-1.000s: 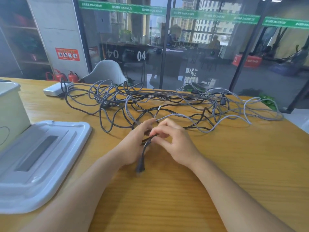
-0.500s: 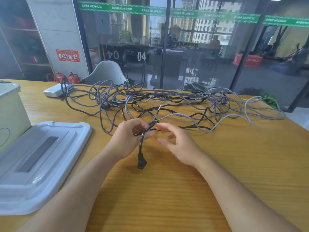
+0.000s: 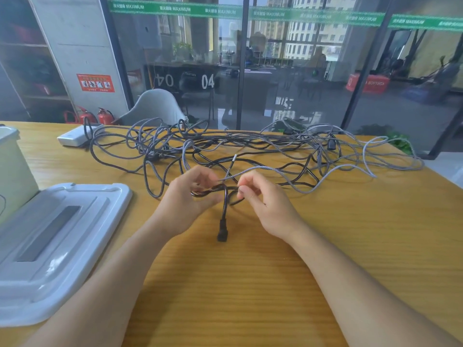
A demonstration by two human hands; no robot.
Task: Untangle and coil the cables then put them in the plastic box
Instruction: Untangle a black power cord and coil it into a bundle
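Observation:
A tangle of grey braided and black cables [image 3: 250, 149] sprawls across the far half of the wooden table [image 3: 250, 284]. My left hand [image 3: 186, 204] grips a small loop of the black cable [image 3: 225, 196] just above the table. That cable's black plug [image 3: 222, 231] hangs down between my hands. My right hand [image 3: 265, 204] pinches the same black cable at its fingertips, close beside the left hand. The plastic box [image 3: 12, 171] stands at the far left edge, partly out of view.
The box's white lid [image 3: 57, 236] lies flat at the left, next to my left forearm. A white power adapter [image 3: 77, 135] sits at the back left, with a cable running to it. A glass wall and a grey chair [image 3: 155, 106] stand behind the table.
My hands have drawn a little apart and lifted slightly. The black cable now forms a loop in my left hand, and its plug has swung to hang between the hands.

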